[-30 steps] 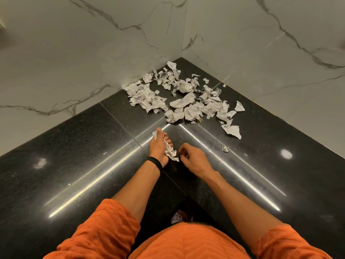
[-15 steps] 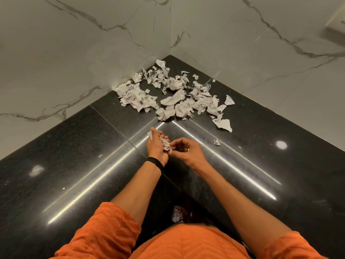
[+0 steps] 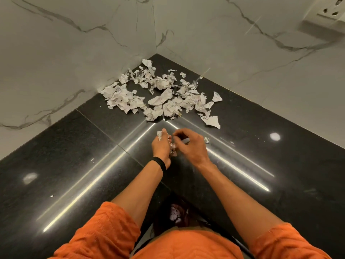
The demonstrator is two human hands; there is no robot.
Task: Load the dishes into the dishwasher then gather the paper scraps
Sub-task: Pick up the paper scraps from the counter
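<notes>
**Clerk:** Largest entry?

**Keeper:** Surface (image 3: 74,165). Black polished stone, fitted into a corner of veined marble walls.

**Clerk:** Next?

**Keeper:** Pile of paper scraps (image 3: 160,96). It is judged best raked together with a cupped hand, not lifted piece by piece. White, torn and crumpled, some pieces marked with ink lines. It is spread loosely in the corner, touching the left wall, beyond the hands.

**Clerk:** The hands?

**Keeper:** Left hand (image 3: 161,146): the fingers are curled round a wad (image 3: 172,149) of gathered scraps, held near the surface. Right hand (image 3: 192,146): the fingers are curled and pinched at the wad's upper edge. Each new piece should be pressed firmly into the wad, so that nothing is shed at the next reach.

**Clerk:** Smallest?

**Keeper:** Torn scrap (image 3: 211,121), triangular, at the pile's right edge. Last, a stray scrap (image 3: 206,140), tiny, just beside the right hand. It is easily missed against the gloss and is best taken first.
</notes>
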